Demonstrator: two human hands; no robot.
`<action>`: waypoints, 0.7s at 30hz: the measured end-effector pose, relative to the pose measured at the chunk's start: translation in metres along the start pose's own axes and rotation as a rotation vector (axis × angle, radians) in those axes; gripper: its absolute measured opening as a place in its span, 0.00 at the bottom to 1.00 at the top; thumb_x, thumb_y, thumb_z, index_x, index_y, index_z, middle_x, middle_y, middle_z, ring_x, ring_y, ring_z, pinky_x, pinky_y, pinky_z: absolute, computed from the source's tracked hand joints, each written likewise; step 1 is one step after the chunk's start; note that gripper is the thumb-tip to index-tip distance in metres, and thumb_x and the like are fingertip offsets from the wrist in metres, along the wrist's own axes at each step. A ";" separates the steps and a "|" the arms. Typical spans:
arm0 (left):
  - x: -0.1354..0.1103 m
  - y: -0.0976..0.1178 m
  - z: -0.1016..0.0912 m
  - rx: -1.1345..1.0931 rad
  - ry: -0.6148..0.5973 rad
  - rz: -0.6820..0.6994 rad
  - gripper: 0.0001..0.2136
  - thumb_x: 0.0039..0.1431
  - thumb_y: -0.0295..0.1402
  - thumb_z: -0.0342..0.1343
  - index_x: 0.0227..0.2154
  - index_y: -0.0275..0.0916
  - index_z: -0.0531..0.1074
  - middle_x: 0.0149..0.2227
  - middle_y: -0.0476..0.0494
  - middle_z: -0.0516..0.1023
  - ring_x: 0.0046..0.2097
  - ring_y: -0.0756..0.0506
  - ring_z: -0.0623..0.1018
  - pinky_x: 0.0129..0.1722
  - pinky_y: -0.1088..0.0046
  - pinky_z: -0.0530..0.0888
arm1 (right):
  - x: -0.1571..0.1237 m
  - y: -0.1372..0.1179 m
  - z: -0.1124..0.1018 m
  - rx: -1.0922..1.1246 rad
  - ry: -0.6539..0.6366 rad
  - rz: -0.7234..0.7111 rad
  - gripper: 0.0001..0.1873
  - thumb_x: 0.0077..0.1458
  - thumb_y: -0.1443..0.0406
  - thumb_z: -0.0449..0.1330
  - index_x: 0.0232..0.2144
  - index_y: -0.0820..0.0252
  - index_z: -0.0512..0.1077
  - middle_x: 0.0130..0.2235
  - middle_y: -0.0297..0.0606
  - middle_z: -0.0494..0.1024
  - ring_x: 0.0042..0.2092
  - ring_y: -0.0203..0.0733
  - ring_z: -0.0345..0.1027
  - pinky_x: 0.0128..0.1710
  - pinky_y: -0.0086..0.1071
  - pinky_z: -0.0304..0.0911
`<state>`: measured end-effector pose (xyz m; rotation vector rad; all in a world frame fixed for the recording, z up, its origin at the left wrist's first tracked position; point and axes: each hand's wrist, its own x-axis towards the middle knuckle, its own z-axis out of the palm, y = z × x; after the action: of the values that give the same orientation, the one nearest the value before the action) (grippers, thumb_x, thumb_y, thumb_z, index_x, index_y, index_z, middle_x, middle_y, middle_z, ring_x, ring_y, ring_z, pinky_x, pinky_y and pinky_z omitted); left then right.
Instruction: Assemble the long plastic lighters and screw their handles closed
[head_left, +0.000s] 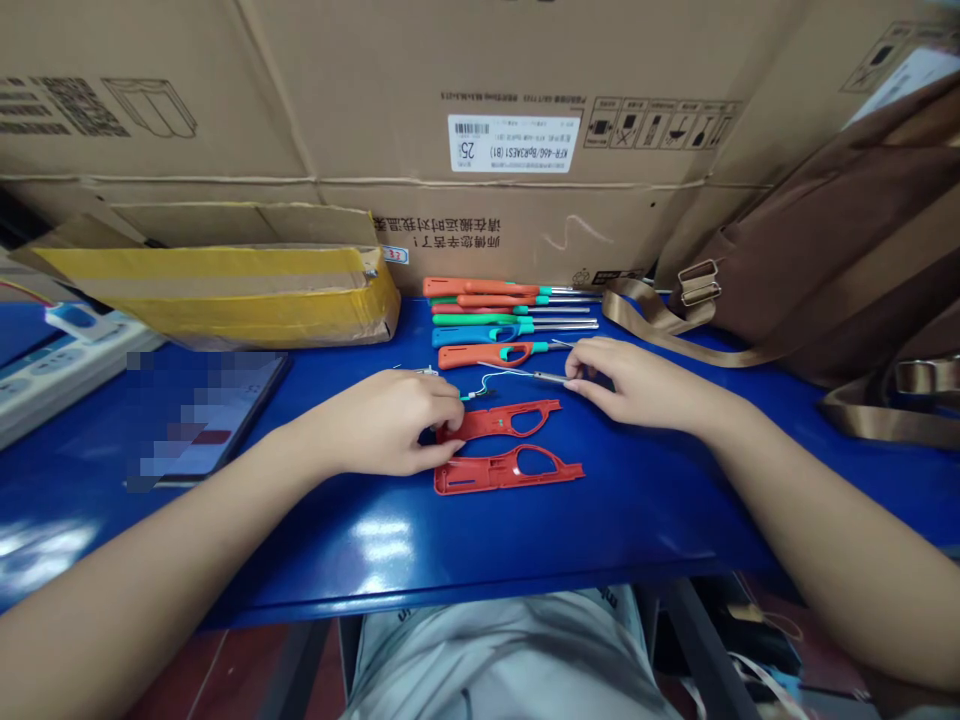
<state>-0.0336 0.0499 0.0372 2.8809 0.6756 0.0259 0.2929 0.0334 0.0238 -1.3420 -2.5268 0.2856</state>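
Two red plastic lighter shell halves lie open on the blue table [615,500], one [510,420] behind the other [506,470]. My left hand [390,420] is curled with its fingertips pinched on small wired parts [480,392] at the left end of the rear shell. My right hand [637,380] pinches the thin metal tube [536,375] that joins those wires, just behind the rear shell. Several finished stick lighters [502,315], orange, green and blue with metal nozzles, lie in a row further back.
A taped yellow cardboard box [225,290] sits at the back left, with large cartons [450,120] stacked behind. A brown bag with straps [825,250] fills the right. A tablet [202,410] and a white power strip [52,360] lie at the left.
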 end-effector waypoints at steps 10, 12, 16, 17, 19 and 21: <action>-0.004 -0.009 -0.009 0.023 0.010 -0.049 0.06 0.59 0.34 0.58 0.28 0.40 0.75 0.32 0.48 0.77 0.33 0.47 0.76 0.33 0.70 0.67 | -0.007 -0.015 -0.010 0.240 -0.051 -0.136 0.04 0.62 0.63 0.59 0.37 0.57 0.70 0.36 0.37 0.75 0.37 0.41 0.67 0.40 0.35 0.63; -0.004 -0.007 -0.010 0.036 0.069 -0.027 0.08 0.60 0.36 0.58 0.28 0.40 0.75 0.31 0.48 0.77 0.32 0.47 0.75 0.33 0.70 0.66 | -0.007 -0.018 -0.012 0.256 -0.085 -0.116 0.04 0.61 0.63 0.59 0.36 0.57 0.70 0.35 0.37 0.75 0.36 0.41 0.67 0.38 0.34 0.63; -0.002 0.003 -0.008 -0.003 0.101 0.039 0.13 0.63 0.44 0.58 0.30 0.39 0.75 0.31 0.48 0.76 0.33 0.47 0.75 0.34 0.70 0.66 | -0.009 -0.017 -0.015 0.261 -0.117 -0.087 0.04 0.60 0.63 0.60 0.36 0.57 0.71 0.34 0.36 0.75 0.35 0.41 0.66 0.37 0.33 0.63; -0.001 0.006 -0.007 -0.001 0.089 0.049 0.14 0.62 0.46 0.59 0.31 0.40 0.75 0.32 0.48 0.77 0.34 0.47 0.76 0.34 0.70 0.67 | -0.009 -0.016 -0.015 0.260 -0.118 -0.085 0.04 0.59 0.63 0.60 0.36 0.57 0.71 0.34 0.36 0.75 0.35 0.40 0.66 0.37 0.33 0.62; 0.001 0.011 -0.003 0.016 0.068 0.064 0.15 0.60 0.49 0.61 0.33 0.40 0.76 0.33 0.47 0.78 0.36 0.45 0.77 0.36 0.70 0.67 | -0.010 -0.013 -0.016 0.248 -0.122 -0.078 0.04 0.58 0.62 0.61 0.35 0.57 0.71 0.33 0.35 0.75 0.34 0.40 0.65 0.36 0.33 0.62; 0.002 0.013 0.002 0.021 0.058 0.082 0.17 0.58 0.50 0.63 0.36 0.40 0.77 0.35 0.47 0.79 0.37 0.44 0.78 0.36 0.69 0.67 | -0.010 -0.012 -0.017 0.234 -0.143 -0.066 0.05 0.58 0.62 0.61 0.35 0.57 0.71 0.33 0.35 0.74 0.34 0.40 0.65 0.36 0.33 0.61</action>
<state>-0.0257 0.0387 0.0379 2.9370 0.5703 0.1145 0.2945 0.0196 0.0417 -1.1843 -2.5490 0.6631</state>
